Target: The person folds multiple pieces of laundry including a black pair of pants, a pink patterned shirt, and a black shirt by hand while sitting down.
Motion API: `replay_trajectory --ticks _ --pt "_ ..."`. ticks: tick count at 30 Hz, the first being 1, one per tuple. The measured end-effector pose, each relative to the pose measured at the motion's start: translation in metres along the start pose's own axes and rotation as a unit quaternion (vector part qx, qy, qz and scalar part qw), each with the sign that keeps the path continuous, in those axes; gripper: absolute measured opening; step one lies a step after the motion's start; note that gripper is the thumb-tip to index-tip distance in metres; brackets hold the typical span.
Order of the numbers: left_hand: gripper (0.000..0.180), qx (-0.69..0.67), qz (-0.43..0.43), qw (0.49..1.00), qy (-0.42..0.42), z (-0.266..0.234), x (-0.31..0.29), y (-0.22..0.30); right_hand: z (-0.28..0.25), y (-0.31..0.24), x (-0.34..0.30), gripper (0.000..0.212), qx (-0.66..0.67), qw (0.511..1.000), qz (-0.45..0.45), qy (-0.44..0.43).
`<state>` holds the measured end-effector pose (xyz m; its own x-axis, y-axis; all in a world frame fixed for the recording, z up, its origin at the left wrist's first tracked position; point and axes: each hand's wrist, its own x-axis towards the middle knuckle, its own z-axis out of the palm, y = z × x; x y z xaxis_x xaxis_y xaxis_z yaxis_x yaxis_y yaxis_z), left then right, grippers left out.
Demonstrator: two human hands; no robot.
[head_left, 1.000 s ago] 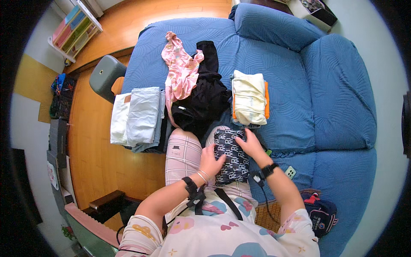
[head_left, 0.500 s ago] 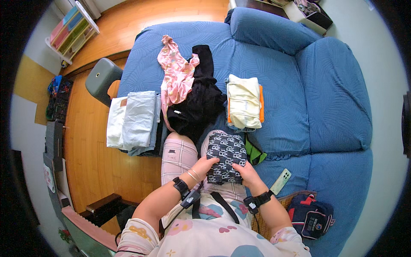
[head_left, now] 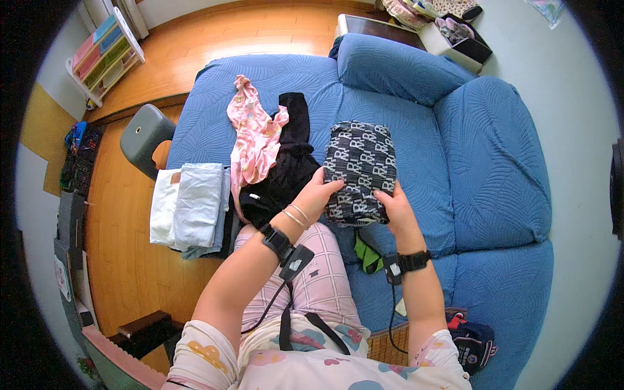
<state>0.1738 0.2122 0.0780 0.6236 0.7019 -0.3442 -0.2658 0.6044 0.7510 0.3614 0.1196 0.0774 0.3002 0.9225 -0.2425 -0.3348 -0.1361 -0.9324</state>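
Observation:
A folded black garment [head_left: 359,159] with a pale letter pattern is gripped at its near end by both hands, held out over the sofa. My left hand [head_left: 317,194] closes on its near left side, thumb on top. My right hand [head_left: 398,207] closes on the near right corner, thumb also on top. The stack of cream and orange folded clothes is hidden behind it. To the left lie a black fuzzy garment [head_left: 296,136] and a crumpled pink patterned garment [head_left: 257,140]. Farther left is a pile of folded pale jeans and white clothes [head_left: 198,205].
The blue-covered sofa [head_left: 416,162] carries the clothes. Near my right forearm lie a green and black item [head_left: 368,252] and a dark blue bag [head_left: 473,346]. A grey stool-like object [head_left: 144,138] stands left of the sofa, and a white drawer rack [head_left: 104,55] is farther off.
Both hands have carried the folded black patterned garment from my lap forward and to the right. It now covers the cream and orange stack from view. The whole view has shifted slightly.

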Motion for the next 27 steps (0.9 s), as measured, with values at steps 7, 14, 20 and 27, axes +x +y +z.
replay_trajectory --ticks 7,14,20,27 --pt "0.067 0.174 -0.175 0.967 0.060 -0.033 0.017 -0.049 -0.076 0.128 0.071 0.045 -0.138 0.976 0.116 0.118" --pt "0.062 0.261 -0.193 0.945 0.045 -0.028 0.014 -0.080 -0.085 0.138 0.071 0.042 -0.312 0.923 -0.110 0.198" --pt "0.056 0.269 -0.200 0.942 0.031 -0.039 0.003 -0.086 -0.045 0.101 0.054 0.053 -0.378 0.890 -0.083 0.239" --pt "0.056 0.541 0.088 0.808 0.216 -0.115 -0.035 -0.098 0.021 0.080 0.001 0.055 -0.495 0.796 -0.321 0.136"
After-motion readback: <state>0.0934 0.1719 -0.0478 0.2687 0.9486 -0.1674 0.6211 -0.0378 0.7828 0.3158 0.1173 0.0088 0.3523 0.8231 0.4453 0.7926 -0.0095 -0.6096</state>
